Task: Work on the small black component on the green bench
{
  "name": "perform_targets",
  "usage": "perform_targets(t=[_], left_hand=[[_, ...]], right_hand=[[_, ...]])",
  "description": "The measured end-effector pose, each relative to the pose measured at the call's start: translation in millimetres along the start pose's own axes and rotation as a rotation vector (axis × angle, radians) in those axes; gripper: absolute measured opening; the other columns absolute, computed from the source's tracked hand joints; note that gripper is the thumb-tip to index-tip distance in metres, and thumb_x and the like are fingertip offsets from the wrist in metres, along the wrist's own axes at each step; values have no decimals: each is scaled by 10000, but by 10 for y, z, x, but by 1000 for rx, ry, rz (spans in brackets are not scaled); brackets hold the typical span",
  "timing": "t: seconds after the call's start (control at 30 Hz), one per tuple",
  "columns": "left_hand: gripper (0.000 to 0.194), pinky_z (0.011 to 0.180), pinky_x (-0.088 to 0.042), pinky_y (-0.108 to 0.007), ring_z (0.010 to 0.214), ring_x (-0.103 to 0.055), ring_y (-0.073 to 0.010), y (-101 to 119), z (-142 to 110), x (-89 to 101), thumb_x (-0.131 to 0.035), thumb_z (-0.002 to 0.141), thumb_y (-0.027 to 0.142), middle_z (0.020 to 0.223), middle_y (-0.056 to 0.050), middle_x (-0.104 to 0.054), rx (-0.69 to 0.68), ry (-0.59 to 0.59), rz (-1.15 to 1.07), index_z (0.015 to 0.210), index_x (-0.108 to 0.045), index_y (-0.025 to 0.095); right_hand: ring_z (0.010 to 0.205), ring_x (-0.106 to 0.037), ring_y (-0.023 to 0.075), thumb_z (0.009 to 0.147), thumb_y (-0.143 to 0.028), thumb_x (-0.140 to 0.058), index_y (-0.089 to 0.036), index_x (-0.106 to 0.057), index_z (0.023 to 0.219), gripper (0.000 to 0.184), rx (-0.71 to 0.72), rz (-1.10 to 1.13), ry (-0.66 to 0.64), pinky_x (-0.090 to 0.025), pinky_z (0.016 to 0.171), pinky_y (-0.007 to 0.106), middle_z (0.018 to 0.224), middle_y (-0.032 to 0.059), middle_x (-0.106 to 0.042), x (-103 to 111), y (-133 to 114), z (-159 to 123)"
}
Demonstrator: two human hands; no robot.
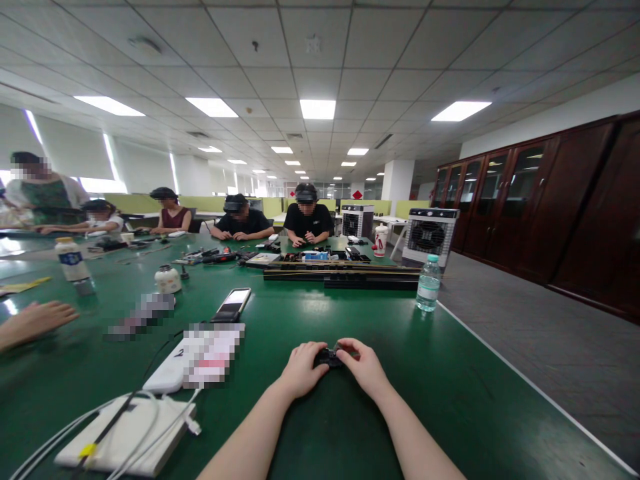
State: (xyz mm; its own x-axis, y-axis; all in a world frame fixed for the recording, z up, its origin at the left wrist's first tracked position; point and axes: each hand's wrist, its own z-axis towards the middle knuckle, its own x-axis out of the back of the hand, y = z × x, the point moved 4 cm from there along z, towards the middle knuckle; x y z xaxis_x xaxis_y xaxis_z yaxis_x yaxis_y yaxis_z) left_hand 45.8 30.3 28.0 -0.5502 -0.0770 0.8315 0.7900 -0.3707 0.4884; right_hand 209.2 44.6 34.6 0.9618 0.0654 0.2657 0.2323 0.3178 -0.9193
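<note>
Between my two hands, low over the green table (345, 427), is a small black part (327, 358) with a darker, uneven top; its exact kind is too small to make out. My left hand (303, 367) grips its left side, fingers curled over the far edge and thumb on the near side. From the right, my right hand (364, 365) pinches at the part's right end with thumb and forefinger. Whether a separate small piece sits in that pinch is hidden by the fingers.
A water bottle (429, 283) stands near the right edge. Long black rails (345, 277) lie ahead. On the left are a phone (233, 305), a white power bank (167, 367), a white box (120, 437) with cables, and another person's hand (47, 319). Several people sit across the table.
</note>
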Motion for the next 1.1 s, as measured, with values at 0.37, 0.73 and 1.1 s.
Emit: perform_targets(t=[0.37, 0.73, 1.1], left_hand=[[402, 955, -361, -350, 1085, -506, -215, -14, 9, -21, -552, 766, 259, 1162, -36, -594, 2, -5, 21, 1166, -528, 233], [417, 976, -344, -346, 1123, -483, -220, 18, -7, 11, -534, 772, 277, 1209, -54, -558, 28, -13, 14, 1185, -526, 221], [423, 963, -350, -353, 1109, -492, -229, 10, -11, 5, -558, 758, 287, 1184, -56, -571, 13, -12, 13, 1174, -520, 221]], right_hand=[[994, -563, 238, 664, -221, -634, -287, -704, 860, 218, 78, -437, -129, -383, 923, 380, 1030, 28, -660, -85, -5, -45], [991, -580, 218, 632, -152, -609, -241, -672, 964, 350, 11, -253, -93, -401, 937, 358, 1025, 38, -663, -5, 59, -33], [979, -595, 225, 635, -179, -619, -226, -674, 949, 323, -17, -213, -95, -413, 927, 362, 1009, 40, -676, 0, 127, -12]])
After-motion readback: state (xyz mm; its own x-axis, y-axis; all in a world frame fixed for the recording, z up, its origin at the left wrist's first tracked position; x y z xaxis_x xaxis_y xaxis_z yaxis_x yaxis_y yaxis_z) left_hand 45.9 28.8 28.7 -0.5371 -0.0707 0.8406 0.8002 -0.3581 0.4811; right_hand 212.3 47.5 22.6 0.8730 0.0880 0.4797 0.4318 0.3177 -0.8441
